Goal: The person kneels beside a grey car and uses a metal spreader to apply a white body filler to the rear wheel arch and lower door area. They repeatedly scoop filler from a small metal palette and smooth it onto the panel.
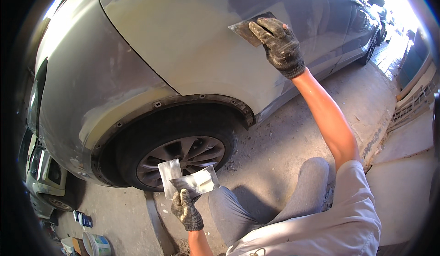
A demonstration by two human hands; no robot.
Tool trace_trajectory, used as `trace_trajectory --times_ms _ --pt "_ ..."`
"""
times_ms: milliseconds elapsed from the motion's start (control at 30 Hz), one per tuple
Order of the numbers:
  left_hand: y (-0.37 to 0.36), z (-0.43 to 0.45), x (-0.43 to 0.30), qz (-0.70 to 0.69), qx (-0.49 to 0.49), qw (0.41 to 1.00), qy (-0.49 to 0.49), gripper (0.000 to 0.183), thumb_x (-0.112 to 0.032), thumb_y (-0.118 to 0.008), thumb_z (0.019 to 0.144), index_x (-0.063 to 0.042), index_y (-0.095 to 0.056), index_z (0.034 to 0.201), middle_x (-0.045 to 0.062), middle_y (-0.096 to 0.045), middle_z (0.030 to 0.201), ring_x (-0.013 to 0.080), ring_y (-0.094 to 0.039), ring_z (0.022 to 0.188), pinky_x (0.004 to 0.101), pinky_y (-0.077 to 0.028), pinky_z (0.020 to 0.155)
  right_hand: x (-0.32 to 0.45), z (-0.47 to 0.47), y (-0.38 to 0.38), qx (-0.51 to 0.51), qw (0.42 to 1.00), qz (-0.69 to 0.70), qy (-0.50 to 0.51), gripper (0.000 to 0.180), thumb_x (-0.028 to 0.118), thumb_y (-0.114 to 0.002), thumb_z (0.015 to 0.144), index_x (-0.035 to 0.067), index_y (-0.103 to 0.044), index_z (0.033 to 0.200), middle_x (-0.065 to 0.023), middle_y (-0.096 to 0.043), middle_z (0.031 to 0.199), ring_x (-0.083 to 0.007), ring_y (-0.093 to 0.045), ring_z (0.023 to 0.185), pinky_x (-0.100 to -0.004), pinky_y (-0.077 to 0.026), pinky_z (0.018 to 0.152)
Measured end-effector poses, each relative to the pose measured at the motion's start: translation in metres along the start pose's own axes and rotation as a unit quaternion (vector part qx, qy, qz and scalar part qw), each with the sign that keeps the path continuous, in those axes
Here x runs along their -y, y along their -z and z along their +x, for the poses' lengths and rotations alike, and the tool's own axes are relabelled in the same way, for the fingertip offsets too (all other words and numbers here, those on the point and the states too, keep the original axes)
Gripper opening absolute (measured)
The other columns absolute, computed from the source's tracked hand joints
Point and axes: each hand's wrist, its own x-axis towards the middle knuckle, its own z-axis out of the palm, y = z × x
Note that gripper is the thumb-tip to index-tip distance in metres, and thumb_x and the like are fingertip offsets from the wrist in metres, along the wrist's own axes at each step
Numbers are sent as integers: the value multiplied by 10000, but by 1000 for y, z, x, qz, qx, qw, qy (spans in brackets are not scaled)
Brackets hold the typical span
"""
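My right hand (280, 46), in a dark knit glove, grips a thin, flat putty spreader (245, 30). The spreader lies over the car's body panel (192, 43), at the right part of a broad pale area of filler; whether its edge touches the panel I cannot tell. Low in front of the wheel, my gloved left hand (187, 209) holds two flat metal spreaders. One plate (169, 175) points up, and the other plate (184, 183) crosses it towards the right. A pale lump of body filler (204, 181) sits on the crossing plate.
Below the panel are the bare wheel arch edge (202, 98) with clip holes and a tyre on an alloy wheel (182, 156). More pale filler (120, 111) covers the arch. A white bucket (96, 244) and tins (85, 220) stand at lower left, near another vehicle (48, 173).
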Motion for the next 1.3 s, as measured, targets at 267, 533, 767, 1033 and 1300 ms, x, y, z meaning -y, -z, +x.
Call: trace_trajectory --times_ms 267,533,767,1033,1300 --pt "-2 -2 -3 -32 15 999 18 190 -156 -564 966 25 -617 944 63 -633 845 137 -606 743 283 -543 656 28 -39 -4 100 992 -62 -41 471 47 -526 813 138 -615 1267 -90 -572 1271 -249 -556 1168 -379 -381 1050" --pt "-2 -2 -10 -6 12 1000 7 201 -164 -566 967 30 -615 965 74 -642 864 145 -618 743 289 -561 655 -13 -26 -16 -114 930 -67 -344 309 78 -547 844 76 -659 1132 -116 -633 1096 -301 -604 990 -409 -452 889" --pt "4 0 0 6 2 1000 11 196 -174 -580 959 14 -618 1004 68 -633 873 148 -619 763 312 -573 632 33 -12 -34 -116 949 -93 -280 271 95 -593 818 54 -671 1075 -140 -655 1021 -321 -623 950 -453 -437 910" --pt "6 1 2 16 4 1000 8 188 -174 -582 958 7 -625 987 58 -633 860 143 -609 743 312 -563 633 103 5 -25 -50 980 -40 -186 374 76 -573 758 44 -646 1124 -103 -611 1099 -286 -588 972 -423 -435 853" --pt "1 -2 -2 40 -19 999 -24 218 -170 -574 961 25 -640 889 51 -645 799 122 -582 697 277 -492 623 169 -3 -20 22 986 29 -166 454 84 -596 750 50 -619 1202 -94 -571 1182 -283 -554 1016 -423 -436 885"
